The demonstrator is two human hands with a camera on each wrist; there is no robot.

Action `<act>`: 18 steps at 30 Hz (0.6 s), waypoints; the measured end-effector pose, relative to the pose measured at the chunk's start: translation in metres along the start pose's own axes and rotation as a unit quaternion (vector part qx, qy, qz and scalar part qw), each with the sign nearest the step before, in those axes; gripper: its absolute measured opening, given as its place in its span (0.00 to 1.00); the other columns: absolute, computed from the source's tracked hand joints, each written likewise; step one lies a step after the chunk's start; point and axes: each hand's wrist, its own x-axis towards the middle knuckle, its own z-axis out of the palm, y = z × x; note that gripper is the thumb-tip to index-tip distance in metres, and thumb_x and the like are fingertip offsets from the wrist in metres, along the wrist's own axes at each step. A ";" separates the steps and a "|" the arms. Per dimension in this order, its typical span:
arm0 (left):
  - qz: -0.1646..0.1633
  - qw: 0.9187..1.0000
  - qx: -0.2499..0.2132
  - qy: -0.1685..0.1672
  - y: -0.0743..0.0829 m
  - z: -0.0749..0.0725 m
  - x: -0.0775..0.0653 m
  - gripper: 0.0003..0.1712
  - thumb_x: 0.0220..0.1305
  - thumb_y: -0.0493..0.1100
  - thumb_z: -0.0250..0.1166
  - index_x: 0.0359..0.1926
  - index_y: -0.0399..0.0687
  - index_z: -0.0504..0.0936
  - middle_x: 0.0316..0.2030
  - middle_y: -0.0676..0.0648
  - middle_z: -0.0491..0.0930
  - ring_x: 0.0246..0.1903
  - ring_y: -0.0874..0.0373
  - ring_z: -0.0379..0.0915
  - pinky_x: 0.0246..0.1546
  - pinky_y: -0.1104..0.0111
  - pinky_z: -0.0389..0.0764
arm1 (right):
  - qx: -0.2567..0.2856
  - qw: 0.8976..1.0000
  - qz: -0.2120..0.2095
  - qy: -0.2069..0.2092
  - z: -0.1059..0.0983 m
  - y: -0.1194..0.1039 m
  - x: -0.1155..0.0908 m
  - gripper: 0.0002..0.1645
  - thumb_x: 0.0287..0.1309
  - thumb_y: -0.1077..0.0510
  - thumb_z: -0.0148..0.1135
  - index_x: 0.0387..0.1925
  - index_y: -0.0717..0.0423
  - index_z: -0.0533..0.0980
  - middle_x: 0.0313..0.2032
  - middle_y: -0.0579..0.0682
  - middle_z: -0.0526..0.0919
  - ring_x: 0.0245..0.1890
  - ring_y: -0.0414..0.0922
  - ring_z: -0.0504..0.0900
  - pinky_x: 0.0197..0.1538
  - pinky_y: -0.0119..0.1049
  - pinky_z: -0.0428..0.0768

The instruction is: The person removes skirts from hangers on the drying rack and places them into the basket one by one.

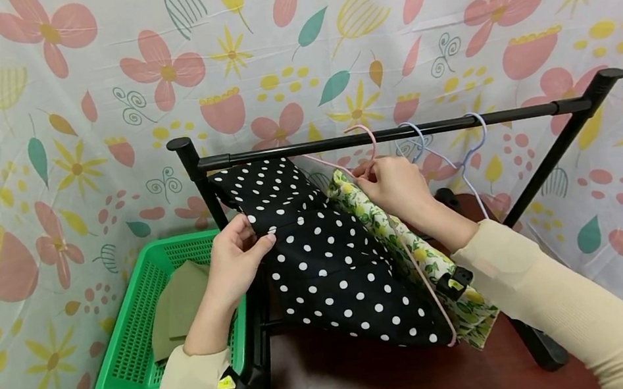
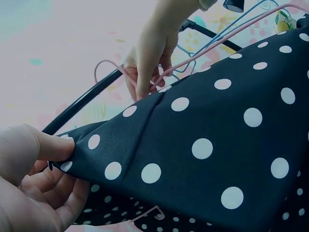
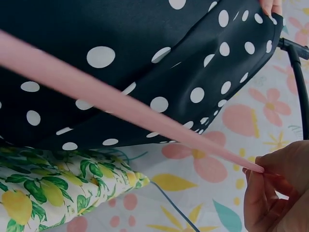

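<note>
My left hand pinches the left edge of a black cloth garment with white polka dots, thumb on top and fingers behind, as the left wrist view shows. My right hand pinches a pink hanger just below its hook, which loops over the black rail. One long bar of that hanger slants down along the garment's right side. Right behind it hangs a lemon-print cloth, white with yellow fruit and green leaves. Folds of the dotted cloth hide part of the hanger.
Two blue hangers, the nearer-right one showing most, hang farther along the rail. A green basket with a folded olive cloth stands left of the rack. The rack rests on a dark red-brown tabletop before a floral curtain.
</note>
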 end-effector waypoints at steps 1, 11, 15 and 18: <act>0.005 1.000 0.002 0.001 0.000 -0.001 0.000 0.10 0.57 0.33 0.64 0.41 0.42 0.77 0.35 0.42 0.83 0.29 0.58 0.76 0.31 0.70 0.77 | 0.001 1.000 0.002 -0.002 0.000 0.000 0.000 0.21 0.58 0.57 0.55 0.11 0.56 0.74 0.26 0.55 0.83 0.07 0.39 0.58 0.12 0.30 0.54; 0.025 0.999 0.018 0.026 0.010 -0.012 -0.001 0.10 0.56 0.33 0.65 0.40 0.40 0.77 0.33 0.41 0.83 0.28 0.60 0.76 0.30 0.71 0.77 | 0.000 1.000 0.008 -0.008 -0.002 0.002 0.000 0.22 0.59 0.57 0.55 0.10 0.57 0.74 0.23 0.56 0.81 0.07 0.40 0.58 0.12 0.30 0.54; 0.035 0.999 0.025 0.032 0.011 -0.019 -0.003 0.09 0.56 0.34 0.65 0.39 0.40 0.77 0.32 0.42 0.83 0.29 0.61 0.76 0.31 0.72 0.77 | -0.001 1.000 0.002 -0.009 -0.001 0.005 0.000 0.20 0.59 0.57 0.55 0.13 0.56 0.78 0.25 0.55 0.83 0.07 0.39 0.59 0.12 0.30 0.54; 0.041 0.998 0.023 0.037 0.011 -0.025 -0.005 0.08 0.56 0.34 0.65 0.37 0.38 0.76 0.30 0.47 0.83 0.29 0.62 0.76 0.30 0.73 0.76 | -0.002 1.000 -0.005 -0.009 -0.001 0.008 0.000 0.22 0.59 0.58 0.55 0.10 0.54 0.75 0.20 0.53 0.80 0.06 0.39 0.56 0.12 0.30 0.52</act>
